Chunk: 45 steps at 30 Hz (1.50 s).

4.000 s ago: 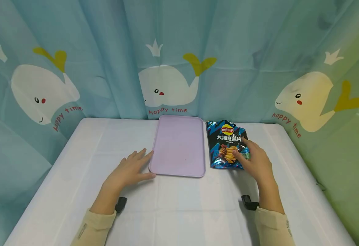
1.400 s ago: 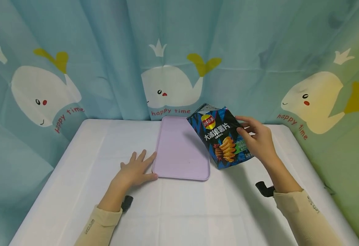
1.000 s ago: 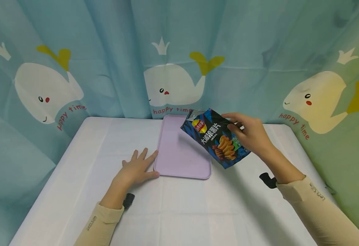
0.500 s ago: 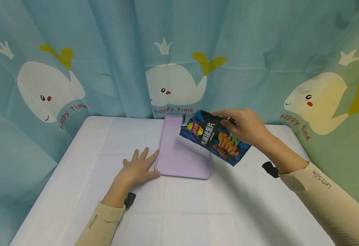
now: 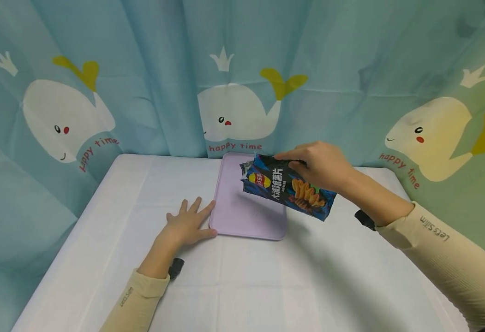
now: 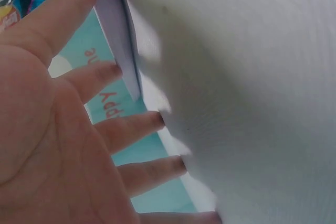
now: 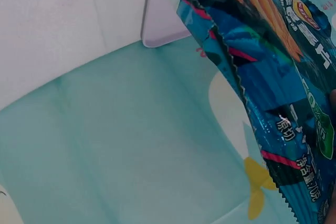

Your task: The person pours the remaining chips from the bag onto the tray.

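Note:
My right hand (image 5: 323,168) grips a blue and black bag of potato chips (image 5: 281,186) by its upper side, with the fingers over the back edge. The bag is tilted, its silvery top end pointing left over the lilac tray (image 5: 242,223), and it throws a shadow there. In the right wrist view the bag's crimped edge (image 7: 236,74) fills the right side. My left hand (image 5: 186,226) rests on the table with its fingers spread. Its thumb and index fingertips touch the tray's left edge, as the left wrist view shows at the tray rim (image 6: 113,30).
A white cloth covers the table (image 5: 242,286). Behind it and on both sides hangs a blue-green curtain (image 5: 151,110) printed with whales. Black wrist cameras (image 5: 176,267) are strapped to both wrists.
The right hand has taken the chip bag from the table right of the tray, lifted it left over the tray and tipped its top end lower. The left hand has stayed at the tray's edge.

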### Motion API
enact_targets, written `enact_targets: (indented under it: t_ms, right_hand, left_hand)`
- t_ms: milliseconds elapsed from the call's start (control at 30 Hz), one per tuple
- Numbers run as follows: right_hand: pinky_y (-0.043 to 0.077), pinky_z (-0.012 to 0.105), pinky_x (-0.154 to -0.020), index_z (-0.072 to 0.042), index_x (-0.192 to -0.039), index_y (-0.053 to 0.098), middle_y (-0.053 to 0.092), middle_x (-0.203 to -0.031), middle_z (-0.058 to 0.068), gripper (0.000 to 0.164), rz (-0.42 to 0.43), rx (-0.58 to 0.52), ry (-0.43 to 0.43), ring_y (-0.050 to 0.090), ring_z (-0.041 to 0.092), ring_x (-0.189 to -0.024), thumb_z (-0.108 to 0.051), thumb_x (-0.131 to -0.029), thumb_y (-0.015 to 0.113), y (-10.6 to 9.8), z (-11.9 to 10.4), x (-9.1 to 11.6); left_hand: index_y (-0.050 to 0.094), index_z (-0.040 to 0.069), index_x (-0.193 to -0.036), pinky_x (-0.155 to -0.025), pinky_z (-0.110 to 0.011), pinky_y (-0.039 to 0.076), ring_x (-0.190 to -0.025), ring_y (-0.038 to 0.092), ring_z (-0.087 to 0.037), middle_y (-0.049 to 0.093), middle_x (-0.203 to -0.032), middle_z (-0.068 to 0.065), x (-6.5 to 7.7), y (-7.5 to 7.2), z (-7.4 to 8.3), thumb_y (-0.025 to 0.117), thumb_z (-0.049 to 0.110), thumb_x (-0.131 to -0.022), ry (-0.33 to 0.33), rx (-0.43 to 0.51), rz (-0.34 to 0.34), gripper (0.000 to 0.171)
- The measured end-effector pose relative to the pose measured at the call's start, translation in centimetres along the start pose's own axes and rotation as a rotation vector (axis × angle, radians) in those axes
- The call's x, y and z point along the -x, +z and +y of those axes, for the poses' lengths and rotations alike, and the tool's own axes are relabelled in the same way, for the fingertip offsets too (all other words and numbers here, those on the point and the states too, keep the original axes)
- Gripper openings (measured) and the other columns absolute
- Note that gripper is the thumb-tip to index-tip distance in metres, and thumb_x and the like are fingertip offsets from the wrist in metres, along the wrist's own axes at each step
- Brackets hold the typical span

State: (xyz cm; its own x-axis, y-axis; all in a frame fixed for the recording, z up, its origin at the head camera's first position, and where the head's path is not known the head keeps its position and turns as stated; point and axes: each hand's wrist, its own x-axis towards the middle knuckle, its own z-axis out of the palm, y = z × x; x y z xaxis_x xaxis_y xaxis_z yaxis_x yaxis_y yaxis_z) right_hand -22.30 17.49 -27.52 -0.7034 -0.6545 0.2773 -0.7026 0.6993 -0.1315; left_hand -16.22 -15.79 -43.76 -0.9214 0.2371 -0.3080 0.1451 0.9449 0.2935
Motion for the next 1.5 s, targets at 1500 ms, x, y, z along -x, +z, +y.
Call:
enact_targets:
  t_ms: [1500]
  right_hand:
    - [0.025,0.026,-0.043,-0.028,-0.118,0.076,0.077,-0.098,0.000,0.036,-0.068,0.130,-0.065,0.040,0.011,-0.046,-0.005,-0.092,0.064,-3.2,-1.9,-2.0]
  left_hand:
    - [0.028,0.023,-0.159,-0.100,-0.084,0.019,-0.147,0.014,-0.055,0.022,-0.163,-0.022,-0.1,-0.2,0.2,0.068,0.056,-0.088,0.001,0.006,0.017,0.088]
